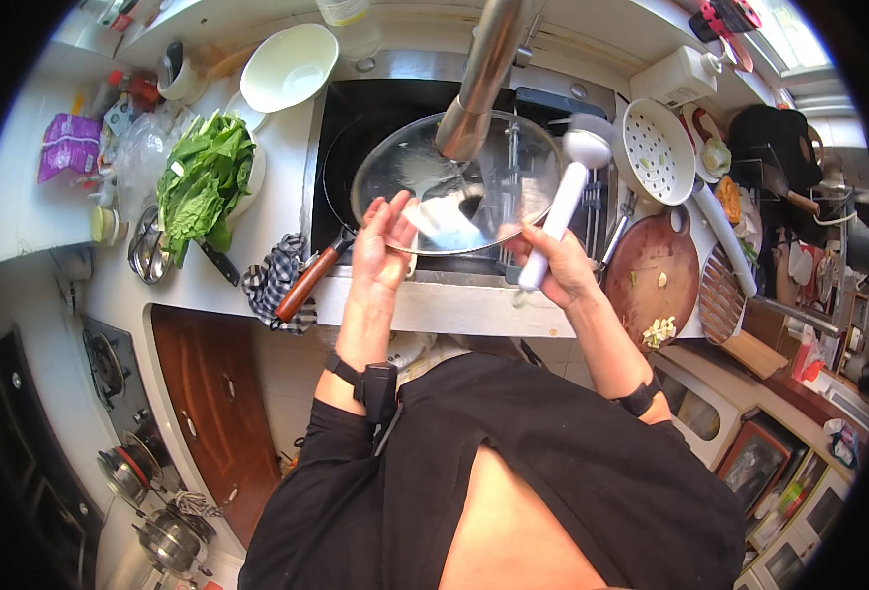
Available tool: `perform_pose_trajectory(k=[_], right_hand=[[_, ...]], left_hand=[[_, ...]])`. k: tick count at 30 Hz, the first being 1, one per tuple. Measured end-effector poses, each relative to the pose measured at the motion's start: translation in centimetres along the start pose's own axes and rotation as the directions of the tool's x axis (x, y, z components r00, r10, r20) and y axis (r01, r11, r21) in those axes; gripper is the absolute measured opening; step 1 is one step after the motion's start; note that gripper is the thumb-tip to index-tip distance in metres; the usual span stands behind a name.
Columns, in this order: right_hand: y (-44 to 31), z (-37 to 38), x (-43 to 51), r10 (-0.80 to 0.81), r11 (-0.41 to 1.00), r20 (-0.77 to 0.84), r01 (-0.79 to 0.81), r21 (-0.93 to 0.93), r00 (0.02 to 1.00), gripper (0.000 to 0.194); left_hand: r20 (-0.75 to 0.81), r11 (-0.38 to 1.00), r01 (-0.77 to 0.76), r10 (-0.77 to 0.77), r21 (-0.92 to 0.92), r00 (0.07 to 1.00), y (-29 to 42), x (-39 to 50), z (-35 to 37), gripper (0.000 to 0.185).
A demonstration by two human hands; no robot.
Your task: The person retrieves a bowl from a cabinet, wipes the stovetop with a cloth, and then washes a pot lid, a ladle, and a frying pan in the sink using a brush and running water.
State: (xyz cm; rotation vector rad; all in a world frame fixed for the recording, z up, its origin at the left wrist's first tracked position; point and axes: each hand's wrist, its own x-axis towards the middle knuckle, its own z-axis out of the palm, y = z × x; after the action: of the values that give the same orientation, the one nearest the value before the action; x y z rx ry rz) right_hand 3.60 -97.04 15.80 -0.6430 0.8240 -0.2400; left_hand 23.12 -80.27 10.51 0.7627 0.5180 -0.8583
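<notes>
A round clear glass lid [419, 177] with a metal rim lies tilted beneath the steel faucet [471, 118]. My left hand [382, 236], palm up, supports its front left edge; some fingers are seen against the glass. My right hand [563, 269] grips a white-handled scrub brush [567, 214], its grey head pointing away from me. Fingertips of that same hand meet the lid's front right rim. Under the lid's left side is a dark pan [337, 173], whose wooden handle [307, 284] sticks out over the counter edge. The lid covers much of the sink.
Leafy greens [209, 181], a white bowl [290, 70] and a checkered cloth [276, 280] are at left. A black knife handle [218, 262] pokes from under the greens. At right are a round wooden cutting board [652, 265] with chopped garlic [659, 332] and a white colander [655, 151].
</notes>
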Motion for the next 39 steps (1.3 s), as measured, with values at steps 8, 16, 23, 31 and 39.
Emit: perform_pose_trajectory(k=[8, 16, 23, 31, 39], right_hand=[[-7.0, -3.5, -2.7, -0.056, 0.446, 0.088, 0.104, -0.889, 0.995, 0.036], [-10.0, 0.1, 2.9, -0.282, -0.183, 0.248, 0.201, -0.962, 0.927, 0.036], [-10.8, 0.0, 0.5, -0.001, -0.225, 0.328, 0.319, -0.921, 0.945, 0.031], [-9.1, 1.0, 1.9, -0.217, -0.156, 0.128, 0.095, -0.983, 0.968, 0.028], [-8.8, 4.6, 2.8, -0.223, -0.228, 0.164, 0.112, -0.967, 0.961, 0.028]], left_hand=[[0.215, 0.922, -0.155, 0.080, 0.356, 0.973, 7.6, -0.6, -2.4, 0.033], [0.348, 0.915, -0.182, 0.049, 0.361, 0.936, 8.8, -0.8, -3.0, 0.031], [0.316, 0.904, -0.192, 0.067, 0.383, 0.946, 8.7, -0.7, -4.1, 0.033], [0.305, 0.900, -0.202, 0.081, 0.387, 0.949, 8.6, -0.8, -3.5, 0.035], [0.348, 0.811, -0.219, 0.020, 0.542, 0.937, 8.5, -1.5, -1.2, 0.038]])
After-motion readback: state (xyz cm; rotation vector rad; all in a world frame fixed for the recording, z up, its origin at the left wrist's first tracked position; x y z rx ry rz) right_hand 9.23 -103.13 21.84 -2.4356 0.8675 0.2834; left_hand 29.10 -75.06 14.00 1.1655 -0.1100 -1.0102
